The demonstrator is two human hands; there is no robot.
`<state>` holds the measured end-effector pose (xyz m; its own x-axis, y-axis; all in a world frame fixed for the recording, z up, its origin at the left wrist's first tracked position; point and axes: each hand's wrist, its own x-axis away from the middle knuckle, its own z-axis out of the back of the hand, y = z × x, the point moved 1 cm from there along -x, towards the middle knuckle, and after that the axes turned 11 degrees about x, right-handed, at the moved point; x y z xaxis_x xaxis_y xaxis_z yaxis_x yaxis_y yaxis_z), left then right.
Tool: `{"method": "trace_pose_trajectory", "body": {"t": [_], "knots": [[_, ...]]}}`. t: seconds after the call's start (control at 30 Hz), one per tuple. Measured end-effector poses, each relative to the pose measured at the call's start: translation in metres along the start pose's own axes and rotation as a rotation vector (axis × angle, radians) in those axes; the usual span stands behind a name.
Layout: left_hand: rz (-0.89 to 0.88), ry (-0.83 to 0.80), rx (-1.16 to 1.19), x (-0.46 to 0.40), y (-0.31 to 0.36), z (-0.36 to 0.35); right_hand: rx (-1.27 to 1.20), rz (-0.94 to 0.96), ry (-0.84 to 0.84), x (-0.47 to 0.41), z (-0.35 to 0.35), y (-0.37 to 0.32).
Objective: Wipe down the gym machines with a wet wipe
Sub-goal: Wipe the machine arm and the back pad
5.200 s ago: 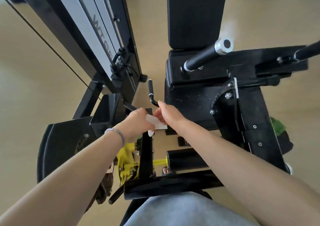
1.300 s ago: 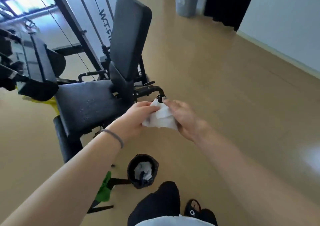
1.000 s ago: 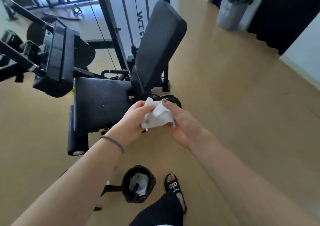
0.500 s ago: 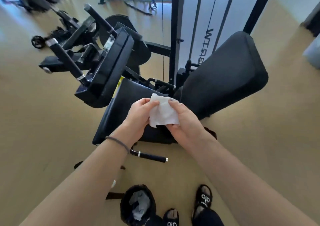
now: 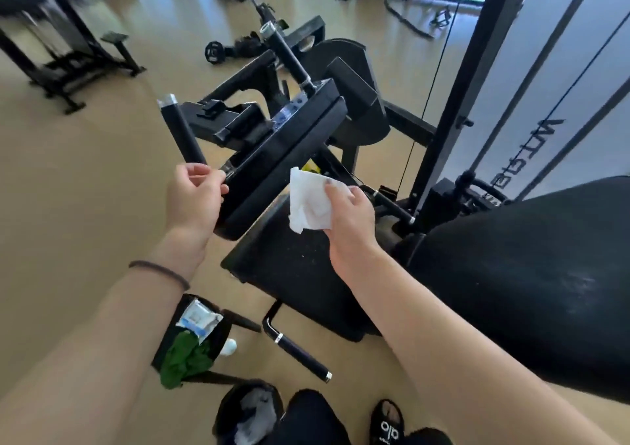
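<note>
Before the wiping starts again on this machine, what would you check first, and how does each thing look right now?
1. Wipe in hand: ok. The right hand pinches the white wet wipe.
2. Wipe opened out: ok, it hangs mostly unfolded.
3. Wipe still damp or clean enough: cannot tell.
4. Left hand free to steady the machine: ok, it holds nothing and sits at the base of the black grip handle, beside the pad; contact cannot be told.
5. Wipe on a surface: not ok, it hangs above the seat.
6. Bin within reach: ok, the small bin stands by the feet.
</note>
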<state>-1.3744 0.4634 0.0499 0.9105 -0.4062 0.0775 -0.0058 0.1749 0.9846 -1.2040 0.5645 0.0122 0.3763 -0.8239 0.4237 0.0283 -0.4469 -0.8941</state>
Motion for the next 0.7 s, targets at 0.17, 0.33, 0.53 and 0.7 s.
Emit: {"method": "trace_pose_trajectory", "body": {"t": [0.17, 0.33, 0.53, 0.7], "knots": [[-0.021, 0.216, 0.0, -0.042, 0.01, 0.009, 0.242, 0.192, 0.052, -0.017, -0.038, 0.0], [-0.009, 0.157, 0.005, -0.087, 0.009, 0.003, 0.303, 0.296, 0.107, -0.038, -0.095, 0.016], [-0.046, 0.163, 0.056, -0.116, -0.016, -0.015, 0.563, 0.413, -0.032, -0.046, -0.154, 0.063], [-0.073, 0.213, 0.089, -0.13, -0.032, -0.021, 0.853, 0.503, -0.073, -0.053, -0.158, 0.079]]}}
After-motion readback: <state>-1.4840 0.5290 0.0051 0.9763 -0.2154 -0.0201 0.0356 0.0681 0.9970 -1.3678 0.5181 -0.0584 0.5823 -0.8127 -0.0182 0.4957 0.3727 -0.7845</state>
